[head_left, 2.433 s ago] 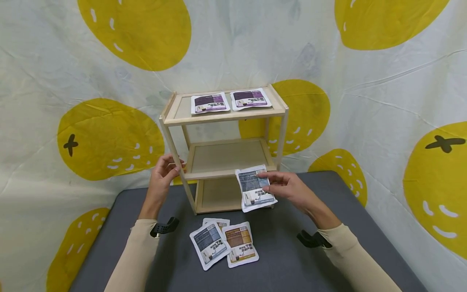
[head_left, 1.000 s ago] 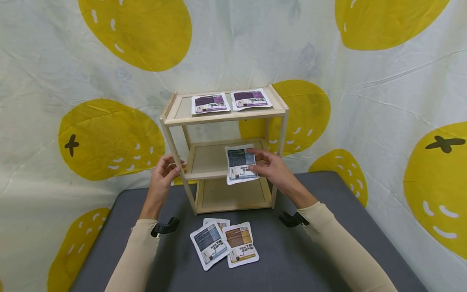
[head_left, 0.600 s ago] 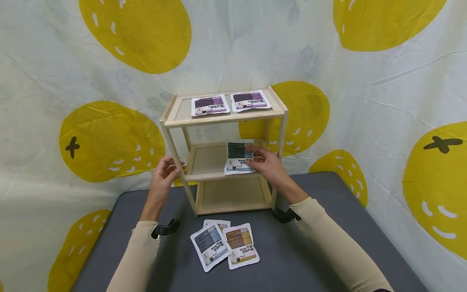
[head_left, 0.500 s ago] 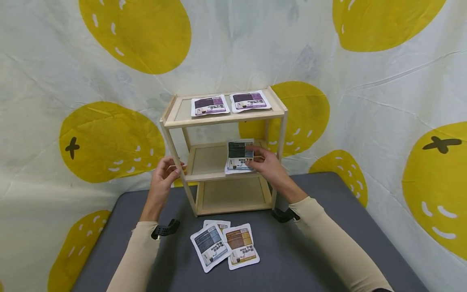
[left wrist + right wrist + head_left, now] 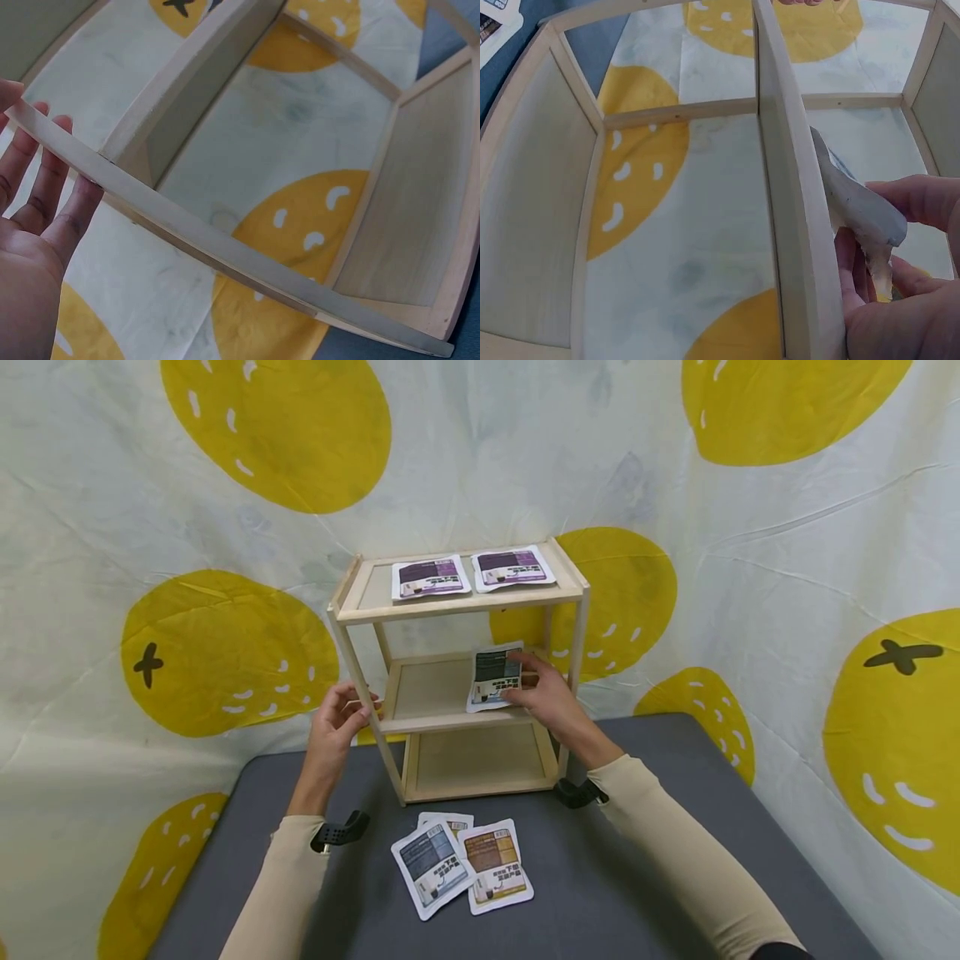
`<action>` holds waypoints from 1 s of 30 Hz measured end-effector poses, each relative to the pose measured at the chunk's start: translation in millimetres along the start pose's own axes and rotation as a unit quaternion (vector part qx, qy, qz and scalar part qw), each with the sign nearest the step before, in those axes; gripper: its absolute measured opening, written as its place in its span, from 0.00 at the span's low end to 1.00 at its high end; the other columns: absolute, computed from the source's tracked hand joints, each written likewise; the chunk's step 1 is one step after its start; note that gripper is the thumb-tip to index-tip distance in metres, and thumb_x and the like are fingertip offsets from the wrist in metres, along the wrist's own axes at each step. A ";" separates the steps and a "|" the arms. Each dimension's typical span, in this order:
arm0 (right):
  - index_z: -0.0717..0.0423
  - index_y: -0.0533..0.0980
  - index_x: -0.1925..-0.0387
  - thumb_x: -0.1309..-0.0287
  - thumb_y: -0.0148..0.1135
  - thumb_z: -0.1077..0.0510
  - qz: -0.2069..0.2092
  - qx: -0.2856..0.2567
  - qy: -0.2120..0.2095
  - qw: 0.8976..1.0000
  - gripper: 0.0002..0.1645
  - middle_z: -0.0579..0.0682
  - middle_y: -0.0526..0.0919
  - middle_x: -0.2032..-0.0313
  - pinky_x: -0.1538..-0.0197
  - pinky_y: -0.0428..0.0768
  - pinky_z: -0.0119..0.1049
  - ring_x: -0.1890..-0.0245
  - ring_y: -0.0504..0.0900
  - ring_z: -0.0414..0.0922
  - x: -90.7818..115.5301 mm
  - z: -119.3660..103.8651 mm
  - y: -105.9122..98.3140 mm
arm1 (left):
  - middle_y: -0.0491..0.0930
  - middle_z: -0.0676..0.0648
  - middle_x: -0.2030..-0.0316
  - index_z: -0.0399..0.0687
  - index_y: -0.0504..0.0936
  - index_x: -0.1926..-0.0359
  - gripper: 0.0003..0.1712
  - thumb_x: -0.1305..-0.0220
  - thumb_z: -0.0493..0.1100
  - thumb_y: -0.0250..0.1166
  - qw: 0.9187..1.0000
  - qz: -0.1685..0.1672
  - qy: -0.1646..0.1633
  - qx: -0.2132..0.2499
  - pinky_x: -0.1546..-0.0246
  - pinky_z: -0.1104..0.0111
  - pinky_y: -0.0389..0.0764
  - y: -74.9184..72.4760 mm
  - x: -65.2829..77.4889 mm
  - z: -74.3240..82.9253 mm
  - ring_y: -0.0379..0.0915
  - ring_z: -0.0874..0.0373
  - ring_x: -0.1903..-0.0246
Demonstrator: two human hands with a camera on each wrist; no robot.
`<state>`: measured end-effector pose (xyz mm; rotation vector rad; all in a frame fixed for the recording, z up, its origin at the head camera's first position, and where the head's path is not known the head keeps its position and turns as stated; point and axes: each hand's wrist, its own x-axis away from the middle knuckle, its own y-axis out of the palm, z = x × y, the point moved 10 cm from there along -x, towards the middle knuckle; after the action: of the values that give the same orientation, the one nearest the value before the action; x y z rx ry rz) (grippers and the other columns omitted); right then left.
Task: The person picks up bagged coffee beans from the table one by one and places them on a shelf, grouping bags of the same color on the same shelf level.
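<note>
So there's a little wooden rack [image 5: 457, 724] standing by the back edge of a dark grey bench [image 5: 585, 893], between its two rear corners. The left hand [image 5: 339, 717] has hold of the rack's left front post, thumb on one side and fingers round the other. The right hand [image 5: 546, 695] is pinching a green-labelled packet [image 5: 491, 673] by its right side, propped at a tilt over the middle shelf [image 5: 426, 691], right of centre and by the front edge; can't tell if its bottom touches the wood. Up on the top shelf [image 5: 375, 585] there's a purple packet [image 5: 431, 578] around the middle and a second purple one [image 5: 514, 568] nearer the right edge. On the bench, in front of the rack's bottom front edge, a blue-grey packet [image 5: 432, 870] and a brown packet [image 5: 497, 868] overlap a mostly hidden yellowish one [image 5: 460, 821].
</note>
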<state>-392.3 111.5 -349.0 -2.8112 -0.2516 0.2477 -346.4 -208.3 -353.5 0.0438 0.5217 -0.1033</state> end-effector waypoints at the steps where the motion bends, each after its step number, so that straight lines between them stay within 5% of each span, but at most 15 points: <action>1: 0.49 0.65 0.26 0.40 0.69 0.60 0.001 0.001 0.002 1.000 0.42 0.58 0.67 0.33 0.46 0.79 0.46 0.39 0.74 0.55 -0.4 0.5 -0.2 | 0.76 0.36 0.48 0.32 0.67 0.37 0.21 0.27 0.34 0.60 1.000 0.002 -0.002 0.000 0.50 0.66 0.83 -0.3 0.4 -0.7 0.77 0.38 0.47; 12: 0.55 0.62 0.25 0.39 0.66 0.63 0.013 0.028 -0.002 1.000 0.42 0.62 0.63 0.29 0.43 0.79 0.52 0.34 0.70 0.60 -2.7 -0.8 -4.0 | 0.75 0.33 0.47 0.34 0.68 0.36 0.22 0.26 0.36 0.60 1.000 0.017 -0.016 -0.008 0.51 0.67 0.83 -3.1 1.0 -5.4 0.76 0.37 0.47; 21: 0.60 0.60 0.25 0.39 0.64 0.66 0.032 0.039 -0.017 0.999 0.42 0.63 0.59 0.27 0.38 0.76 0.55 0.30 0.67 0.61 0.8 -5.2 -6.9 | 0.78 0.43 0.49 0.34 0.68 0.36 0.21 0.26 0.36 0.59 1.000 0.005 -0.006 -0.003 0.51 0.67 0.83 -1.0 0.8 -4.1 0.76 0.37 0.47; 30: 0.57 0.61 0.25 0.39 0.64 0.63 0.037 0.059 -0.032 0.997 0.41 0.64 0.54 0.27 0.30 0.68 0.58 0.26 0.59 0.63 17.3 -19.5 -6.5 | 0.76 0.35 0.47 0.35 0.69 0.37 0.21 0.26 0.35 0.60 1.000 0.013 -0.012 -0.004 0.50 0.67 0.83 -2.2 0.9 -4.4 0.76 0.38 0.45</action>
<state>-372.6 115.4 -331.2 -2.7006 -0.1424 0.3586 -348.1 -210.2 -357.8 0.0425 0.4978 -0.0760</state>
